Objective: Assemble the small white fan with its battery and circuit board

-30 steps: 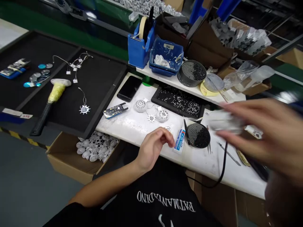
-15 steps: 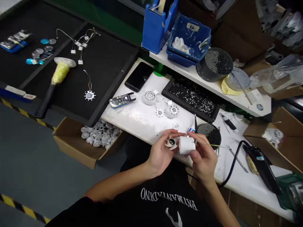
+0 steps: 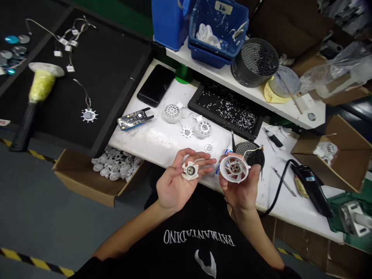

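Note:
My left hand (image 3: 180, 180) holds a small white fan wheel (image 3: 190, 170) with its thumb against the blades; the wheel's hub faces up. In my right hand (image 3: 242, 190) is a round white housing (image 3: 234, 169), its open side up, with copper-coloured coils at the centre and a thin wire coming off its far side. The wheel and the housing are apart. Just beyond the hands lie a small round disc (image 3: 208, 148), a blue and white tube (image 3: 228, 152) partly hidden by my right hand, and two clear domed parts, one being this vented dome (image 3: 202, 128).
A green circuit board (image 3: 135, 119) and a black phone (image 3: 156, 85) lie on the white table (image 3: 139, 145). Behind is a black tray (image 3: 229, 110) of small bits. A corded black tool (image 3: 312, 190) rests at right; a cardboard box (image 3: 84, 184) of white parts stands at left.
My hands have moved apart. The housing has turned from its side to show its open end, and the fan wheel now lies flatter. The camera view has shifted.

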